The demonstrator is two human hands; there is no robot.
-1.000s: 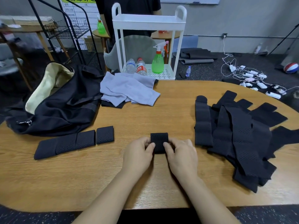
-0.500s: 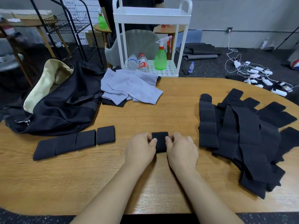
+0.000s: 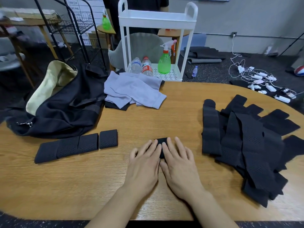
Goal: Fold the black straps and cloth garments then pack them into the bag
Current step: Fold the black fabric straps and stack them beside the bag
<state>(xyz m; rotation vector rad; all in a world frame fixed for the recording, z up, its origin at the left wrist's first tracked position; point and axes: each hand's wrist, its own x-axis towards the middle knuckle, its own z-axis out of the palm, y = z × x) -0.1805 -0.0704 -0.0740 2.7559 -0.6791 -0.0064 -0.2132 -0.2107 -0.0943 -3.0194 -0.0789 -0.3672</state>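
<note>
Black folded strap (image 3: 162, 142) lies on the bench (image 3: 148, 119) under both hands: left hand (image 3: 144, 163) and right hand (image 3: 178, 162) press it with flat, straight fingers, neither grip curled round anything. Springy fabric may unroll once the pressure lifts. Folded straps (image 3: 77, 145) wait just beside the bag (image 3: 65, 109); the unfolded pile (image 3: 246, 145) could slide off the right edge.

Beside the black bag (image 3: 62, 111) — four folded straps (image 3: 75, 146), a fifth (image 3: 162, 142) under two hands; unfolded pile (image 3: 246, 142) perhaps eight; two water bottles (image 3: 141, 66), two green spray bottles (image 3: 164, 62).
</note>
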